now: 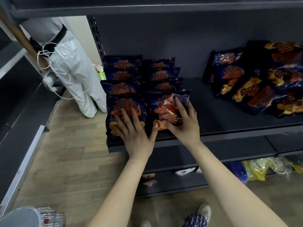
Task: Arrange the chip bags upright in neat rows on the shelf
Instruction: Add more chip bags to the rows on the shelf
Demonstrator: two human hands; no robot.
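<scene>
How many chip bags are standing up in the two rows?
8. Four in the left row, left hand pressing the left front bag. Four in the right row, right hand holding the right front bag. Others may hide behind.

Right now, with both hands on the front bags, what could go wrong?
The front left bag, under the left hand, stands at the shelf edge; released, it may tip forward off it. The right hand holds the front right bag; shoving it back could topple the row behind.
</scene>
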